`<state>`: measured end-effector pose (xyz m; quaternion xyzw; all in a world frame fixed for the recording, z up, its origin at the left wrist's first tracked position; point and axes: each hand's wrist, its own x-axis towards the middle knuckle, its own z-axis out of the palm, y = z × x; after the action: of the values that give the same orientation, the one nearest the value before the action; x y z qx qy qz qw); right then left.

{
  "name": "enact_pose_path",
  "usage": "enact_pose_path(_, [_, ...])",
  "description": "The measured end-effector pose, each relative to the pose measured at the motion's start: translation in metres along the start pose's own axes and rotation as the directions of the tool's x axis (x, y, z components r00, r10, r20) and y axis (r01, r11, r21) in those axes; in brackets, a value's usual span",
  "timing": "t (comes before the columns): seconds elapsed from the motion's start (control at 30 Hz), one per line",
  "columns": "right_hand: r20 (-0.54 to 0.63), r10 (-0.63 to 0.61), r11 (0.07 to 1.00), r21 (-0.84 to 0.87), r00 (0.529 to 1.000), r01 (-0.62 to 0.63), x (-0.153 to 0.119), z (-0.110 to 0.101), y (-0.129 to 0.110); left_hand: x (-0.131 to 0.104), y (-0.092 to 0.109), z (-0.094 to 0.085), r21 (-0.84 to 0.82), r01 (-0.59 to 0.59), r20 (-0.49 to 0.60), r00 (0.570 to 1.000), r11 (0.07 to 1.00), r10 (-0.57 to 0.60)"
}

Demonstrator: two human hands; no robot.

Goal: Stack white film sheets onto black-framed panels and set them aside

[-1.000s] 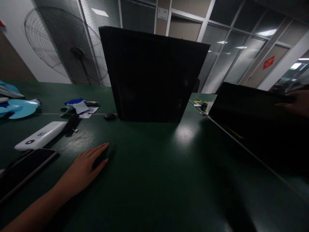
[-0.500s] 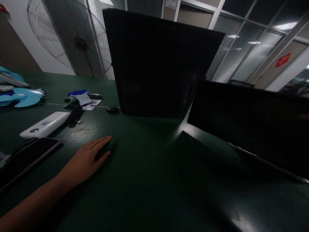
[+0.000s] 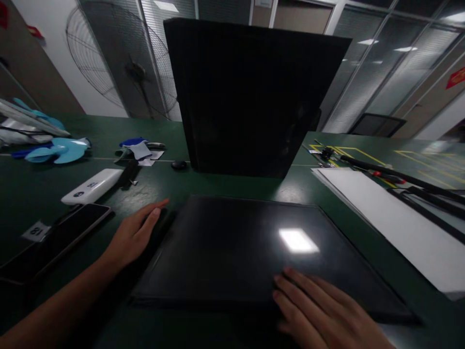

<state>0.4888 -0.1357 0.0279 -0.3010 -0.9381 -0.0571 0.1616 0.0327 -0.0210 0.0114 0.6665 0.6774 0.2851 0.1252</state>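
A flat, glossy black screen panel [image 3: 225,242] lies in front of me on the green table, a ceiling light mirrored in it. My right hand [image 3: 319,310] rests over its near right part, fingers stretched out and slightly blurred, palm down. Beside the panel's left edge is my left hand [image 3: 136,232], open, with straight fingers and the thumb on top; whether it touches the edge I cannot tell. Behind the panel stands a large upright black board-like thing [image 3: 254,102].
To the left lie a phone [image 3: 72,237], a white power bank [image 3: 92,185] and a light-blue fan blade [image 3: 63,150]. A small black mouse-like object [image 3: 179,165] is near the upright board. White sheets [image 3: 392,213] and black strips [image 3: 428,186] lie right. A standing fan [image 3: 136,72] is behind.
The black panel, raised and tilted at the right before, now lies flat on the table before me. My right hand has come into view on it. My left hand has stayed nearly in place.
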Motion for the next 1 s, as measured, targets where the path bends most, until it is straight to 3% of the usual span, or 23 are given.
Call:
enact_pose_path(0.07, [0.041, -0.094, 0.995, -0.013, 0.995, 0.095, 0.032, 0.011, -0.008, 0.000, 0.001, -0.003, -0.015, 0.015, -0.042, 0.999, 1.000, -0.016])
enact_pose_path(0.13, [0.104, -0.106, 0.994, 0.006, 0.989, 0.106, 0.054, 0.017, -0.009, 0.001, -0.001, -0.003, -0.019, -0.009, -0.042, 0.999, 1.000, 0.008])
enact_pose_path(0.27, [0.258, -0.136, 0.981, 0.170, 0.956, 0.094, 0.073, 0.018, 0.007, 0.002, -0.005, 0.001, 0.066, -0.124, 0.094, 0.989, 0.990, 0.118])
enact_pose_path(0.33, [0.245, -0.124, 0.975, 0.210, 0.961, 0.073, 0.075, 0.019, 0.030, 0.002, -0.006, 0.003, 0.136, -0.191, 0.169, 0.971, 0.972, 0.167])
enact_pose_path(0.43, [0.074, 0.118, 0.989, 0.076, 0.990, -0.123, 0.067, 0.031, 0.082, 0.001, -0.007, 0.003, 0.191, -0.253, 0.239, 0.949, 0.949, 0.205])
enact_pose_path(0.5, [-0.029, 0.336, 0.942, -0.017, 0.941, -0.336, 0.054, 0.045, 0.119, 0.000, -0.008, 0.001, 0.209, -0.289, 0.293, 0.930, 0.934, 0.222])
enact_pose_path(0.6, [-0.011, 0.533, 0.846, 0.004, 0.846, -0.533, 0.035, 0.064, 0.156, -0.001, -0.010, -0.003, 0.233, -0.348, 0.369, 0.895, 0.908, 0.249])
enact_pose_path(0.73, [0.079, 0.542, 0.840, -0.019, 0.837, -0.542, 0.028, 0.071, 0.161, -0.001, -0.013, -0.003, 0.253, -0.396, 0.406, 0.872, 0.883, 0.274])
enact_pose_path(1.0, [0.095, 0.496, 0.868, -0.081, 0.863, -0.490, 0.034, 0.069, 0.155, 0.000, -0.008, 0.000, 0.272, -0.370, 0.376, 0.891, 0.888, 0.255])
